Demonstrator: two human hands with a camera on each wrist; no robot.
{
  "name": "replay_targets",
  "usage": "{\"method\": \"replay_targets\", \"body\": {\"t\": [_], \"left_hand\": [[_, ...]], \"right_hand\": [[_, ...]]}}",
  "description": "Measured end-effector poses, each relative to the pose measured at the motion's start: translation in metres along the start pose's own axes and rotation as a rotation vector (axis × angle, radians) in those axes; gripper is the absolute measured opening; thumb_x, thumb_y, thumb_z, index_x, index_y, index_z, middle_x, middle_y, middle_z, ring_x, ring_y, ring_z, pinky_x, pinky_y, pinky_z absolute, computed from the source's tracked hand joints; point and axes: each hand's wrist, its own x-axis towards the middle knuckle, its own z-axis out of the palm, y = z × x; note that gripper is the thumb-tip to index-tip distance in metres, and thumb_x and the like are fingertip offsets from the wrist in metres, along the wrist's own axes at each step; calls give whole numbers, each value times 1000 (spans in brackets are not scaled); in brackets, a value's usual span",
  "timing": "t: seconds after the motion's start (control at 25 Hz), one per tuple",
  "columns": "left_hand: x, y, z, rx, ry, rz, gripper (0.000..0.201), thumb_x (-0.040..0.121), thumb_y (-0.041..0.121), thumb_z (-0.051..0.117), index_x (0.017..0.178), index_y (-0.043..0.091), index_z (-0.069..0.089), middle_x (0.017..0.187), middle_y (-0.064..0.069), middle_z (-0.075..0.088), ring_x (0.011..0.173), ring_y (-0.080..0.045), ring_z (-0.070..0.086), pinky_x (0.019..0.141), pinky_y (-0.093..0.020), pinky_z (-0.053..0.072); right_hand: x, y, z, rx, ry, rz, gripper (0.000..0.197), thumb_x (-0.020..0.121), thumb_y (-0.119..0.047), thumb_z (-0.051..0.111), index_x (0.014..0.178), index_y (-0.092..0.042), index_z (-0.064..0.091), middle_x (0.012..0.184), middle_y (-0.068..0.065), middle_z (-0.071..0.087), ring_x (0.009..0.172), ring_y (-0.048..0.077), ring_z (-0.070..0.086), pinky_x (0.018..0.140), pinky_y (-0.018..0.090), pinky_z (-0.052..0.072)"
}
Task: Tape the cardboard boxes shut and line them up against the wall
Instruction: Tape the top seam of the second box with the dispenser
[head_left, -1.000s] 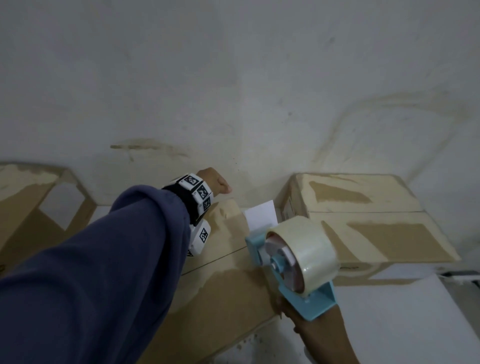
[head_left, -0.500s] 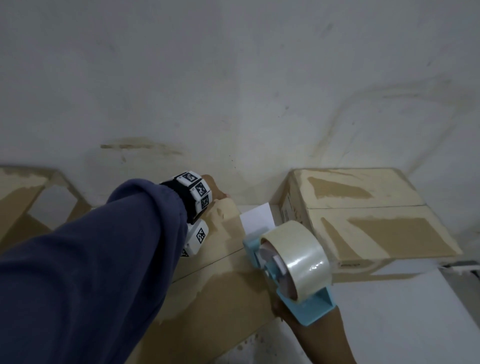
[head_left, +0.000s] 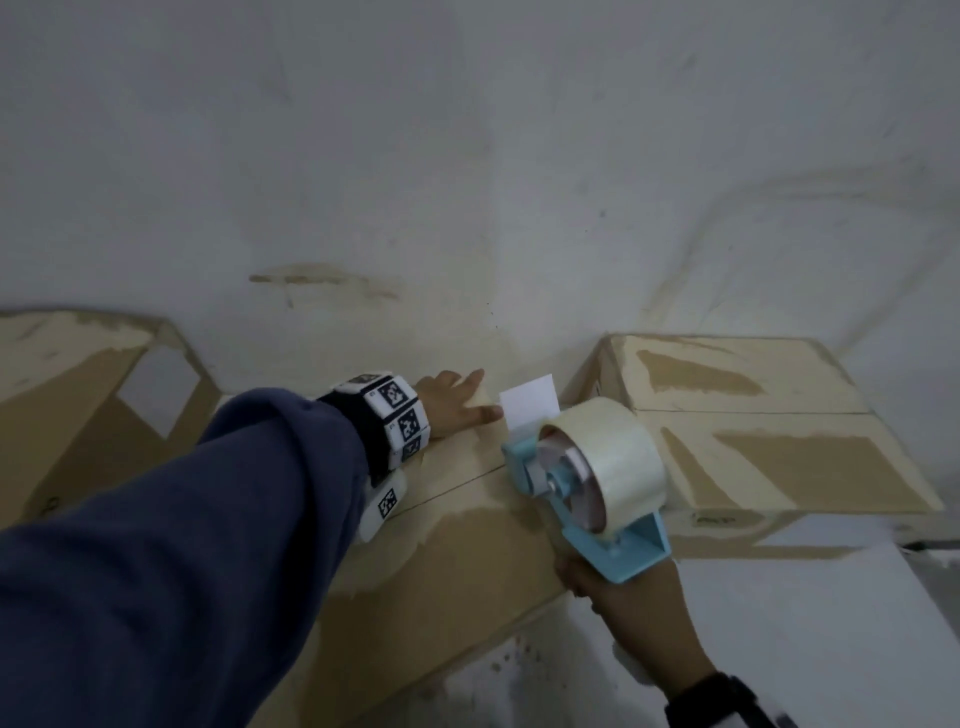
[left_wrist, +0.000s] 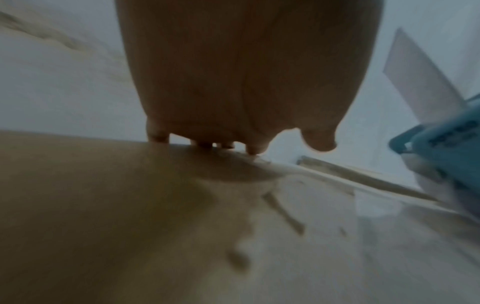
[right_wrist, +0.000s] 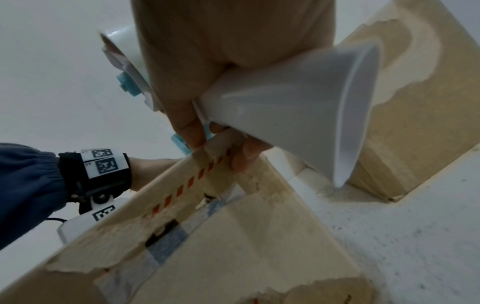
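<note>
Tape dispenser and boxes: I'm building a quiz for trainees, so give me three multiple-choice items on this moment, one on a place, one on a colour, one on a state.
1. Where is the dispenser?
A. on the floor
B. over the middle box, at its seam
C. on the right box

2. What colour is its frame?
A. light blue
B. red
C. black

3. How is the left hand?
A. clenched in a fist in the air
B. gripping the tape roll
C. fingers spread flat on the middle box

Key: 1 B, the head view shows it above the seam line, held by the right hand. 2 A, the frame under the roll is light blue. 3 C, the head view shows straight fingers lying on the cardboard near the far edge.
</note>
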Motion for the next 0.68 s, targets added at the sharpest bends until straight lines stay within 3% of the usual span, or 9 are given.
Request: {"method": "replay_targets", "body": {"t": [0.08,0.24,0.32,0.44,0.56,0.68], "left_hand": [[4,0,0,41,13,-43,82,87,70,27,149,29,-7,159,-7,6,144,-32,16,115,-47,14],[5,2,5,56,21,-66,88,82,75,30,149,32,-8,158,-12,9,143,-36,17,115,-49,16],[1,2,4,65,22,-84,90,79,78,30,148,35,-8,158,-12,7,144,-36,15,115,-50,15],[-1,1,1,66,12,-105,94,75,82,32,147,39,-9,159,-11,4,145,-35,13,115,-51,14],[-2,3,1,85,17,-111,95,73,83,34,147,39,-8,159,-12,4,145,-35,12,115,-50,14],[-7,7,1,142,20,-108,94,75,81,35,147,38,-8,158,-13,5,145,-36,13,114,-49,14]], "right_hand": [[-2,-8,-2,47,-19,-17,35,59,-23,78,87,-7,63,65,0,69,50,7,59,44,20,44],[-16,-34,-17,9,-79,-85,22,66,-21,78,82,-19,63,63,-16,67,49,-3,56,44,12,41],[-27,-36,-27,-1,-60,-49,17,71,-10,77,81,-15,64,58,-11,65,44,0,51,41,14,40],[-48,-24,-46,-48,-5,73,15,71,-8,74,79,-8,62,49,1,57,42,12,46,38,22,38],[-72,-4,-63,-104,66,179,15,68,-8,76,77,-8,64,40,1,55,40,15,47,40,25,40],[-84,8,-64,-97,71,200,15,69,-5,75,79,-7,64,46,-1,58,42,13,49,44,27,40]]}}
